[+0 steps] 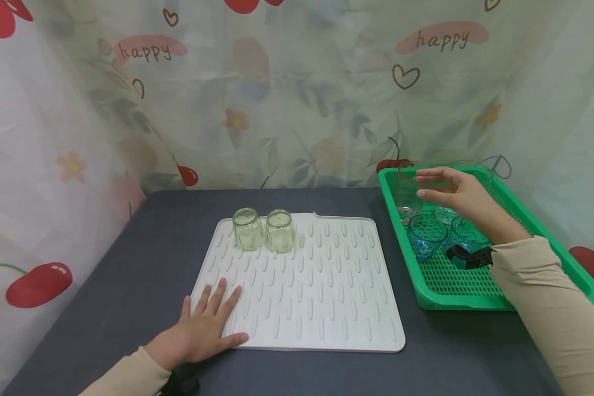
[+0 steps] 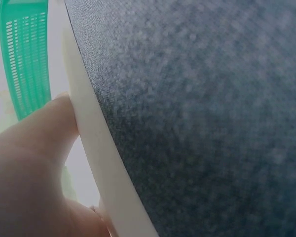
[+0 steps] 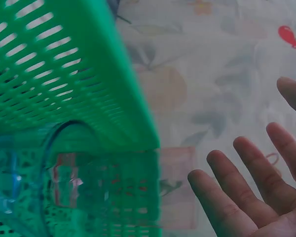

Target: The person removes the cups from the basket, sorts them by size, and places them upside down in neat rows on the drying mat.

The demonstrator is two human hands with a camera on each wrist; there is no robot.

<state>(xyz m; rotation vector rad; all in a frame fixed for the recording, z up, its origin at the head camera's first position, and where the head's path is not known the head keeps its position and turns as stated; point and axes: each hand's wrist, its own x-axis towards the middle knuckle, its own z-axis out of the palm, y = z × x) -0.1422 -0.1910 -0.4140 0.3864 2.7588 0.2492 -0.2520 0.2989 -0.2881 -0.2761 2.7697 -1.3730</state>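
Note:
My left hand (image 1: 198,330) lies with spread fingers on the near left corner of a white drying mat (image 1: 322,297). In the left wrist view its thumb (image 2: 54,118) rests along the mat's edge. Two pale green glasses (image 1: 248,230) stand side by side, seemingly upside down, at the mat's far left. My right hand (image 1: 455,192) is above a green basket (image 1: 475,302), fingers extended and apart, with nothing held. Just beside its fingertips stands a tall clear glass (image 1: 406,198). Below it in the basket are blue-tinted glasses (image 1: 425,236), partly hidden by the hand and wrist.
A dark cloth (image 1: 143,275) covers the table. Printed curtains (image 1: 302,110) hang behind and at both sides. The basket's raised rim stands right of the mat, with a narrow strip of table between. More clear rims (image 1: 467,163) show at the basket's back.

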